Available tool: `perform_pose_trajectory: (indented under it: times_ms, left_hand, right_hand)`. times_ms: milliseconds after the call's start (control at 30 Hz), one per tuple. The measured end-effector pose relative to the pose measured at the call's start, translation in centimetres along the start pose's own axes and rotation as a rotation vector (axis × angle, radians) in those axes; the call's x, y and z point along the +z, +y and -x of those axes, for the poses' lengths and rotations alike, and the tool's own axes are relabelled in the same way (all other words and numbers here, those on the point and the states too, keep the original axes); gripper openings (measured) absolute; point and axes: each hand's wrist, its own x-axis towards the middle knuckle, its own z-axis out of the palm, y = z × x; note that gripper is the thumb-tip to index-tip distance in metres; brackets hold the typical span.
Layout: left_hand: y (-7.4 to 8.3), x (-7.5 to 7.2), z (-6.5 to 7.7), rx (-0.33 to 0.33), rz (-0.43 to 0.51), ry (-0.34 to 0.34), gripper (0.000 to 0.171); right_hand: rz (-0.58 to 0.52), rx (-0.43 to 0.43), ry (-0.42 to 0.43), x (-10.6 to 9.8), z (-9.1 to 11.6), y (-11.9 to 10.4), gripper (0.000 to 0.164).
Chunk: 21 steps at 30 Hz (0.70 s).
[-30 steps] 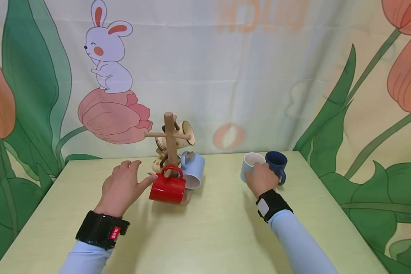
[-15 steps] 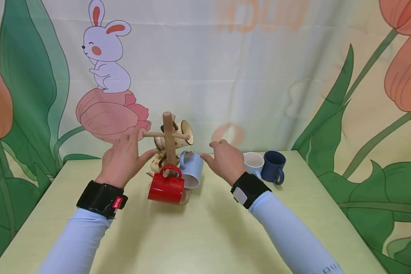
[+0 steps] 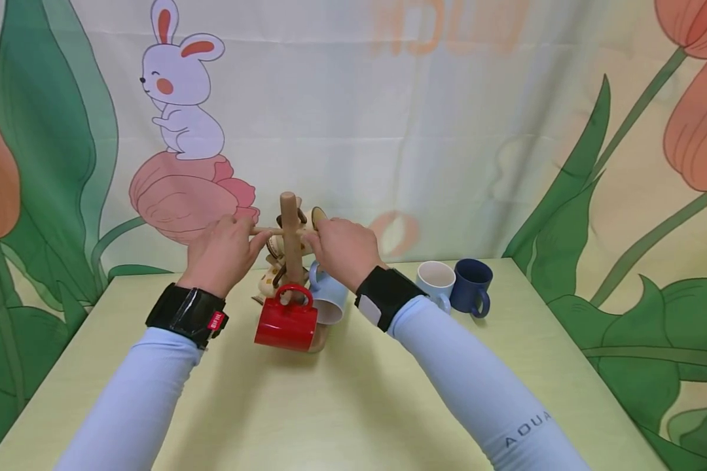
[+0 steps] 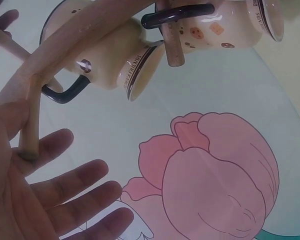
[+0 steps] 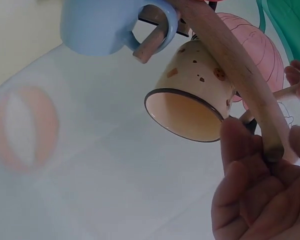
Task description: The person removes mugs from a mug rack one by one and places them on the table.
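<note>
A wooden mug rack [image 3: 288,209] stands at the back of the table, left of centre. At its upper left peg [image 4: 29,125], my left hand [image 3: 219,255] pinches the wood between thumb and index finger, the other fingers spread. The upper right peg [image 5: 270,132] lies between the thumb and curled fingers of my right hand [image 3: 349,252]. Below hang a red mug [image 3: 285,325] by its handle and a light blue mug [image 3: 332,309], partly covered by my right hand in the head view. Two cream patterned mugs hang behind, an upper one [image 5: 197,70] and a lower one [image 4: 215,27].
To the right, near the table's back edge, a light blue mug [image 3: 435,278] with a white inside stands beside a dark blue mug [image 3: 470,285]. A printed curtain [image 3: 448,131] rises right behind the table [image 3: 330,418].
My right hand has left the standing light blue mug and come left to the rack's right peg. My left hand has moved forward to the left peg. The mugs have stayed put.
</note>
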Motion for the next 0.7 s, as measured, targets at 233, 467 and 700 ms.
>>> perform_pose_trajectory:
  times_ms: [233, 467, 700]
  left_hand:
    - [-0.2, 0.6, 0.0, 0.016, 0.025, 0.056, 0.050]
    - [-0.4, 1.4, 0.1, -0.002, 0.083, 0.080, 0.049]
    - [-0.3, 1.4, 0.0, -0.027, 0.093, 0.072, 0.043]
  right_hand:
    - [0.059, 0.008, -0.012, 0.0, -0.5, -0.3, 0.029]
    - [0.113, 0.007, 0.010, 0.4, -0.6, -0.5, 0.029]
    - [0.138, 0.014, 0.010, 0.5, -0.8, -0.6, 0.031]
